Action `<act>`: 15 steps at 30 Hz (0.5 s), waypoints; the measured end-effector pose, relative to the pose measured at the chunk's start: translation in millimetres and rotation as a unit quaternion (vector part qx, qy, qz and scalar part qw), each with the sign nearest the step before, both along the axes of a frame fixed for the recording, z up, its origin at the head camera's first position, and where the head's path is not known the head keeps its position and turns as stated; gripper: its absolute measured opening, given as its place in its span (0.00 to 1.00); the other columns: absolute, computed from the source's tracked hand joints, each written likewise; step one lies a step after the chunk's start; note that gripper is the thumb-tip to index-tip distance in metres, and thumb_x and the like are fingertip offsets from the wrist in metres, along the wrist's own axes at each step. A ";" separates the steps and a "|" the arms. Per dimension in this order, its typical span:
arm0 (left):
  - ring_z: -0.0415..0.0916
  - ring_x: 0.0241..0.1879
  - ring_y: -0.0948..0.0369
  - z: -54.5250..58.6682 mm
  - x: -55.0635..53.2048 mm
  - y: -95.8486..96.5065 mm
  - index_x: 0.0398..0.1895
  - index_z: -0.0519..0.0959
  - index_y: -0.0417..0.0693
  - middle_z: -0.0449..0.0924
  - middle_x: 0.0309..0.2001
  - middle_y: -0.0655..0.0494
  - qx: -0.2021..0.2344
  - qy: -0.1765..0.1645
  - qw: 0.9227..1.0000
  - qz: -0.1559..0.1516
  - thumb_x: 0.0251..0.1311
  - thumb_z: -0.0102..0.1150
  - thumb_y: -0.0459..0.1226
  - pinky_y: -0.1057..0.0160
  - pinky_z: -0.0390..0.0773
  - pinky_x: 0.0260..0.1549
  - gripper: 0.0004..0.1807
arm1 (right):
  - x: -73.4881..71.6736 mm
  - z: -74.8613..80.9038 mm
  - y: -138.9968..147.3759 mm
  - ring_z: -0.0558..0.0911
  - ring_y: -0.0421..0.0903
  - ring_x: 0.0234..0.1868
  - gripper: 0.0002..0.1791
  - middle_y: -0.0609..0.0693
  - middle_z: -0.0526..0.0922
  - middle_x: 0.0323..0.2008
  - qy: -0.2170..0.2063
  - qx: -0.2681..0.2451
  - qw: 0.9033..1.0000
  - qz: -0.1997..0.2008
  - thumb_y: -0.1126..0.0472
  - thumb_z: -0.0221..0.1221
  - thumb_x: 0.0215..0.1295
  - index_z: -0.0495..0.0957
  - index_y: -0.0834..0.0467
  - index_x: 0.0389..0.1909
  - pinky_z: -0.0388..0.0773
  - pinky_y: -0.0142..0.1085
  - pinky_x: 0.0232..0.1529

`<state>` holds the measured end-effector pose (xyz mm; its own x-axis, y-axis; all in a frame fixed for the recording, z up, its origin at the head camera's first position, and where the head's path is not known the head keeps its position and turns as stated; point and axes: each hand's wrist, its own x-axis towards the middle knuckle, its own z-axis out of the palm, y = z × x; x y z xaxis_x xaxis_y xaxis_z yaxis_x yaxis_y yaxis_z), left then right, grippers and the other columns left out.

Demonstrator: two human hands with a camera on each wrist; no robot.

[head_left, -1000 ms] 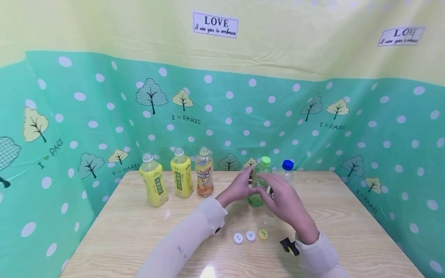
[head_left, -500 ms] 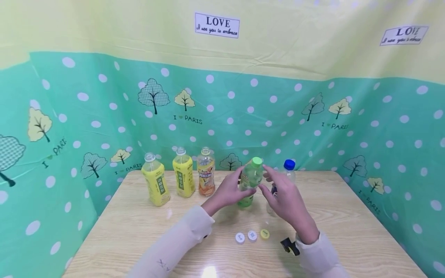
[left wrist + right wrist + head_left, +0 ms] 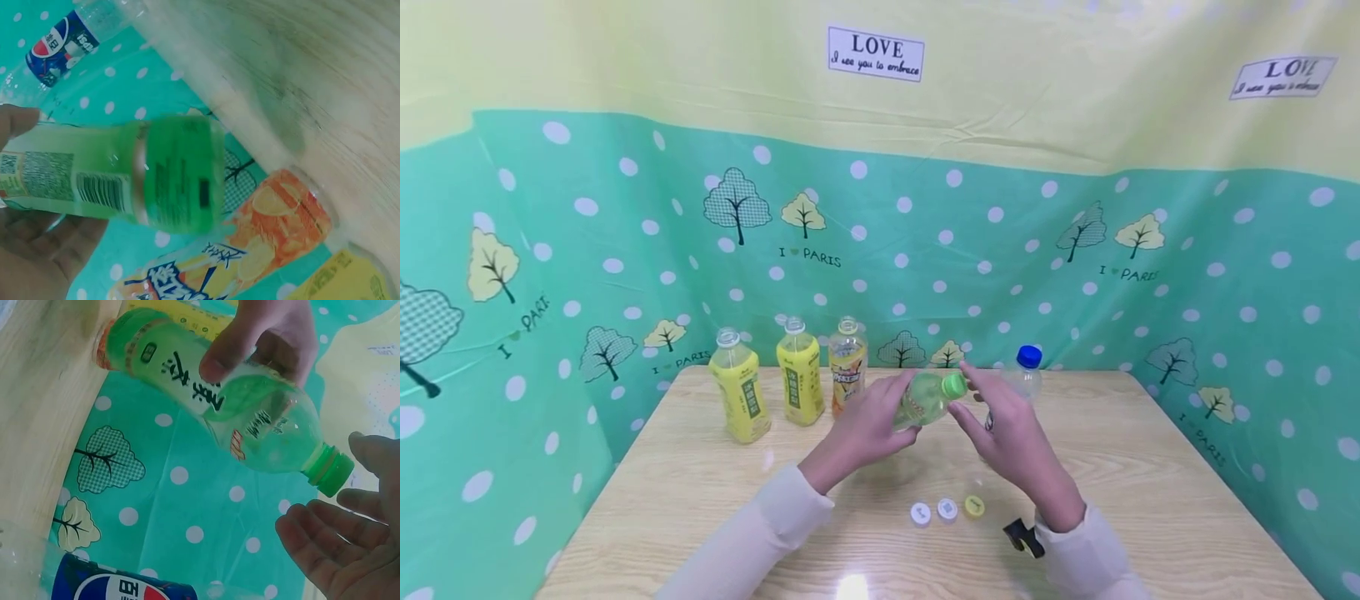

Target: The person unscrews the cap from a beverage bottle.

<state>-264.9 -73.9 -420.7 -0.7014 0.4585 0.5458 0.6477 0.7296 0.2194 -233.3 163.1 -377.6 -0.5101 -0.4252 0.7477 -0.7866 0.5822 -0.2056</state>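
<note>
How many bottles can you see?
5: one yellow bottle at far left, another yellow bottle beside it, then an orange bottle, a green bottle in the left hand, and a blue-capped bottle partly behind the right hand.

2 arms [image 3: 760,529] reach forward, left hand [image 3: 867,423] curled in a grip, right hand [image 3: 1013,427] with fingers loosely extended.

Translucent green bottle [image 3: 925,398], green cap [image 3: 955,385] on, aslant in the left hand [image 3: 867,421], neck toward the right hand [image 3: 1009,423].
</note>
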 end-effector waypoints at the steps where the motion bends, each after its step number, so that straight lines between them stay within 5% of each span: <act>1: 0.82 0.52 0.56 -0.1 2.8 -1.8 0.73 0.66 0.45 0.83 0.53 0.51 -0.013 0.015 1.000 0.009 0.51 0.76 0.46 0.58 0.85 0.47 0.46 | -0.1 -0.9 -0.9 0.85 0.53 0.46 0.34 0.60 0.84 0.54 0.000 0.003 1.000 0.000 0.63 0.70 0.63 0.72 0.66 0.68 0.86 0.46 0.46; 9: 0.82 0.50 0.55 -1.0 22.7 -10.2 0.69 0.69 0.39 0.84 0.52 0.50 -0.057 0.081 0.994 0.037 0.50 0.75 0.46 0.58 0.83 0.51 0.44 | 1.4 -9.7 -9.2 0.84 0.58 0.56 0.29 0.61 0.83 0.57 0.001 0.024 1.000 0.009 0.64 0.69 0.64 0.75 0.67 0.65 0.83 0.48 0.55; 15: 0.82 0.44 0.56 -2.4 30.1 -18.1 0.67 0.72 0.40 0.84 0.51 0.50 -0.081 0.106 0.989 0.067 0.46 0.76 0.45 0.60 0.85 0.42 0.43 | 4.1 -11.2 -14.6 0.86 0.58 0.53 0.26 0.63 0.85 0.53 0.019 0.024 0.999 0.028 0.72 0.70 0.59 0.80 0.68 0.59 0.85 0.44 0.50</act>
<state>-234.8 -92.1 -423.1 -0.6386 0.4633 0.6144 0.5623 0.8260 -0.0384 -229.1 148.4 -388.8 -0.4559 -0.4879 0.7444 -0.8251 0.5452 -0.1480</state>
